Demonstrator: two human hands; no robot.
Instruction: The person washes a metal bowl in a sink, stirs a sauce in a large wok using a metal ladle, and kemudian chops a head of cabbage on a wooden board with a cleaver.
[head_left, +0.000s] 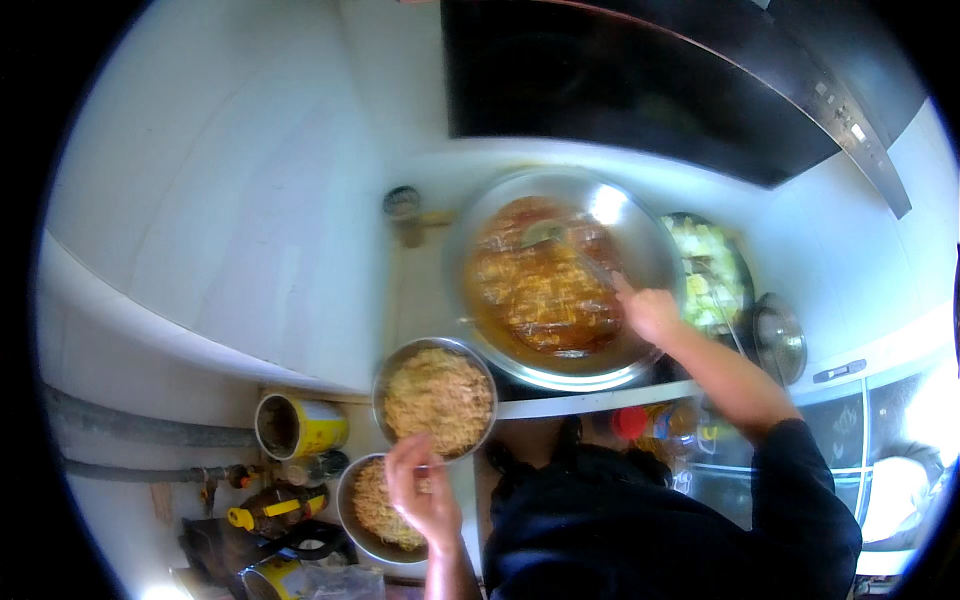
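Observation:
My right hand (651, 311) holds the handle of a metal ladle or spatula (544, 232), its head in reddish-brown sauce or broth with yellowish pieces (551, 292). That food fills much of a wide steel basin (660, 255). Over the near rim of a steel bowl (489, 431) is my left hand (420, 487), its fingers bent. Blur hides whether they grip the rim. Pale, shredded-looking food (439, 397) fills this bowl. Partly behind my left hand, a second steel bowl (343, 502) holds similar food.
Right of the basin stands a dark pan (746, 277) of chopped pale-green vegetables, beside a round metal lid or strainer (780, 337). A range hood (637, 82) hangs beyond. At lower left are a yellow can (322, 427), a yellow-capped bottle (277, 510) and pipes (150, 416).

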